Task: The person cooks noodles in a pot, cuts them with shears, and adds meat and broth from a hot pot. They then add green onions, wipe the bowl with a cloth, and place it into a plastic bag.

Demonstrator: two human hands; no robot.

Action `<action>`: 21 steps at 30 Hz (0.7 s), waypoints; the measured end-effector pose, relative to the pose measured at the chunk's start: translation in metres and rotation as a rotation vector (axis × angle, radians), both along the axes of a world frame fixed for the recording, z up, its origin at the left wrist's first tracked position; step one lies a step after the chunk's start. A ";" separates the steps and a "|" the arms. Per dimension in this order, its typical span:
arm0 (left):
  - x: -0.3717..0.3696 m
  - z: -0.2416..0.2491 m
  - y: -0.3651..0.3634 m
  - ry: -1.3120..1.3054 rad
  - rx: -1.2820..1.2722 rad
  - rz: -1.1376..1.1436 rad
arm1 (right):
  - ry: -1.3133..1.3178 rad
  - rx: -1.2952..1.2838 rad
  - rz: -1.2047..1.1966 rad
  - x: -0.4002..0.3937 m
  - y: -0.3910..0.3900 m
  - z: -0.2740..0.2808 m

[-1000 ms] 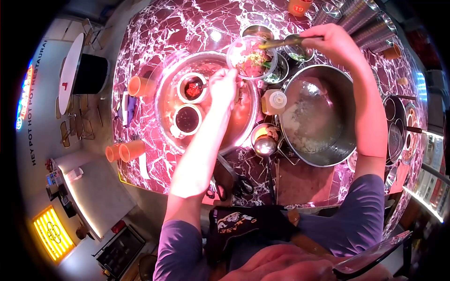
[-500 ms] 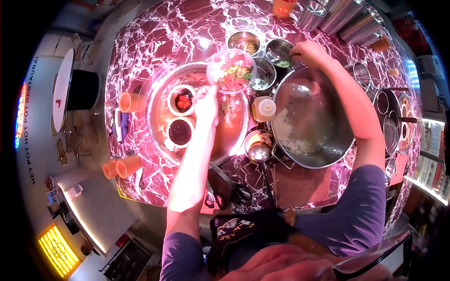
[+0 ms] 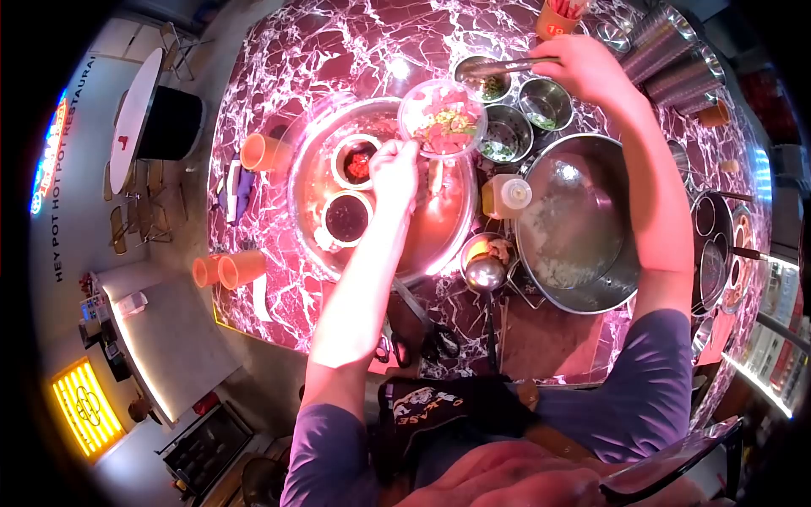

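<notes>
My left hand (image 3: 394, 173) grips the rim of a clear round bowl (image 3: 411, 144), which holds reddish slices topped with chopped green and yellowish bits. The bowl is above the far edge of a wide metal basin (image 3: 450, 232). My right hand (image 3: 587, 69) is closed around metal tongs (image 3: 515, 65), their tips pointing left over a small steel bowl (image 3: 488, 85) with chopped contents. Beside it stand two more small steel bowls, one with green bits (image 3: 545, 103) and another, nearer, also with green bits (image 3: 507, 133).
Two cups of dark sauce (image 3: 347, 217) sit in the basin. A squeeze bottle (image 3: 505, 197) stands left of a large pot of cloudy liquid (image 3: 574, 228). A ladle (image 3: 487, 275) rests on a small container. Orange cups (image 3: 263, 152) line the left side; steel cups (image 3: 663, 42) are stacked far right.
My right hand has lifted the tongs from the right small bowl and brought them over the far-left one. My left hand still holds the clear bowl. The whole view has shifted.
</notes>
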State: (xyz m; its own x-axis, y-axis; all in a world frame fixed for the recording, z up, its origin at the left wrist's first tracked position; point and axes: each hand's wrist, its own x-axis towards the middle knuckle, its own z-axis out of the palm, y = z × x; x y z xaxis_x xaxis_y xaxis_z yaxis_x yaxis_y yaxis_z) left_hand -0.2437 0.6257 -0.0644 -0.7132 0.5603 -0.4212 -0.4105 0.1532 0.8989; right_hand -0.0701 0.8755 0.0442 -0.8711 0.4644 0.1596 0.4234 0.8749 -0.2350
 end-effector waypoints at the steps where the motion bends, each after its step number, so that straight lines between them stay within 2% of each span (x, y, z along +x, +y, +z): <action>1: -0.003 0.001 -0.001 -0.019 -0.025 -0.007 | -0.157 0.011 -0.051 -0.016 0.003 -0.005; 2: -0.008 -0.009 -0.003 0.031 -0.029 -0.038 | -0.373 0.014 -0.099 -0.032 0.005 -0.011; 3: -0.010 -0.015 -0.003 0.031 -0.026 -0.038 | -0.422 0.096 -0.134 -0.043 0.009 -0.031; 6: -0.014 -0.023 -0.003 0.088 -0.012 -0.005 | -0.379 0.125 -0.144 -0.058 0.009 -0.080; 10: -0.012 -0.030 -0.002 0.005 -0.031 0.002 | -0.368 0.138 -0.162 -0.054 0.012 -0.097; 14: -0.014 -0.047 0.001 -0.028 0.002 0.008 | -0.346 0.018 -0.255 -0.040 0.017 -0.077; 17: -0.011 -0.042 0.000 -0.064 0.047 0.036 | -0.024 -0.132 -0.142 -0.016 -0.010 -0.034; 20: -0.010 -0.043 -0.003 -0.042 0.020 0.035 | 0.105 -0.189 0.005 -0.010 -0.048 -0.021; 21: -0.009 -0.040 -0.005 -0.057 0.044 0.040 | 0.099 -0.316 -0.022 -0.010 -0.064 -0.018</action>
State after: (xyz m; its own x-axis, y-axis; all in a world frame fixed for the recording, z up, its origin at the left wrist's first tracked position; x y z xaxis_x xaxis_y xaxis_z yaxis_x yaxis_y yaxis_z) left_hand -0.2527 0.6208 -0.1042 -0.7114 0.5504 -0.4370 -0.4658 0.0963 0.8796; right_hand -0.0798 0.8120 0.0267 -0.8480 0.5226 0.0880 0.4027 0.7433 -0.5342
